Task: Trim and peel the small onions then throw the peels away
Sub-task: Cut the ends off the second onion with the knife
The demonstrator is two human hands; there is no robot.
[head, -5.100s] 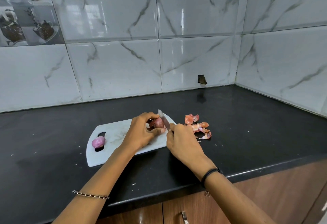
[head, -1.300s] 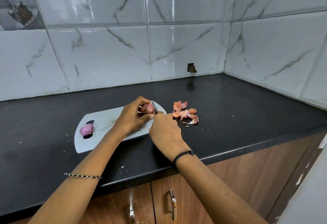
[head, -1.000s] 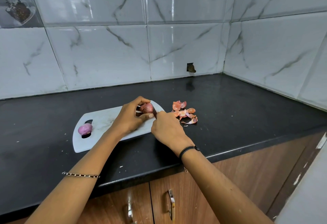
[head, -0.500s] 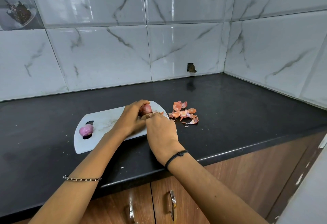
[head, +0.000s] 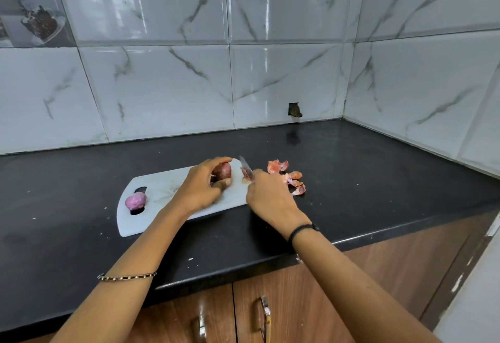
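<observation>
Fingers [head: 217, 159] of the left hand [head: 198, 189] are curled over the top of a small unpeeled onion [head: 223, 171], which is pinched between them and the thumb and is held down on the cutting board [head: 162, 193] near its far right corner. A knife [head: 245, 170] is gripped in the right hand [head: 270, 199], whose fingers are wrapped so closely round the handle that the handle itself is hidden. The blade is pointed away from the person and is held just beside the unpeeled onion, apart from it, and a shred of pinkish skin is seen at its base. A peeled onion [head: 135, 200], pale purple, is seen lying over the handle slot at the left end of the board. A pile of peels [head: 288, 177] is gathered on the black counter [head: 378, 180], just off the right edge of the board and just past the right hand. The board is laid slantwise near the front edge of the counter. A beaded bracelet [head: 127, 277] is worn on the left wrist and a black band [head: 301, 230] on the right. Marbled wall tiles [head: 162, 93] are seen behind the counter, and wooden cabinet doors [head: 311, 302] with metal handles are seen below its front edge.
</observation>
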